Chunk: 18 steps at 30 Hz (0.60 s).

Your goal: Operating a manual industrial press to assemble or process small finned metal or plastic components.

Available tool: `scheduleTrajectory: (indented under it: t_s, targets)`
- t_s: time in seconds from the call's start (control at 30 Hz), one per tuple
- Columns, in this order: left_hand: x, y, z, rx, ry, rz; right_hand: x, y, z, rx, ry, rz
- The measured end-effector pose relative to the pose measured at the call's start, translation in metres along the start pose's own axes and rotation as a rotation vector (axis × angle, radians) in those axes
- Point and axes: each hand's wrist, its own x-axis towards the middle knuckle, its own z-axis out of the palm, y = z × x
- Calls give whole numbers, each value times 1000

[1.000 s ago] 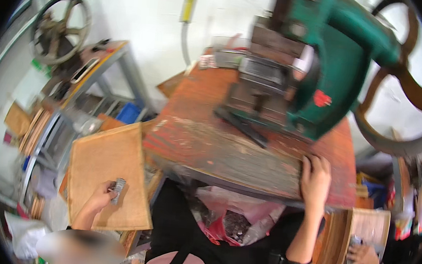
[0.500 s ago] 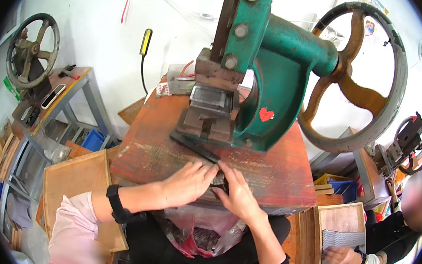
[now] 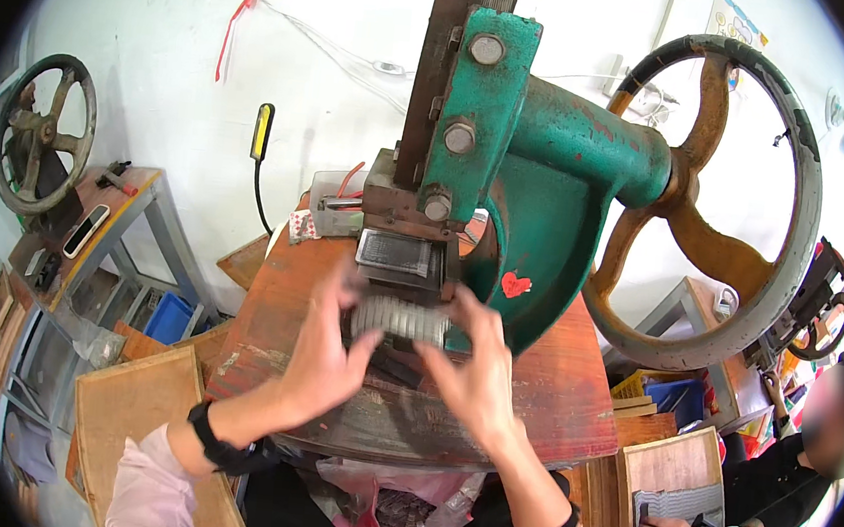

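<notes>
Red heart sticker [image 3: 513, 285] on green press; pink plastic bag [image 3: 401, 503] below table edge.

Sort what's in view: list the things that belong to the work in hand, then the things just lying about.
In hand:
left hand and right hand on the ridged metal piece
green press
worn red table

Lying about:
wooden tray
blue bin
pink bag
small wheel

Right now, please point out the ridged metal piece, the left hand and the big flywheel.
ridged metal piece [image 3: 399, 319], head view, middle of its ridged face
left hand [image 3: 326, 355], head view, back of hand
flywheel [image 3: 792, 251], head view, right rim
</notes>
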Motion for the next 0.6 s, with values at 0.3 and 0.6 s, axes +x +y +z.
scheduleTrajectory:
  t_s: [0.3, 0.6]
  targets:
    - [105, -51, 7, 369, -39, -51, 84, 41, 59, -58, 232, 184]
    - [-9, -72, -28, 331, -566, -110, 77, 44, 56, -47, 171, 165]
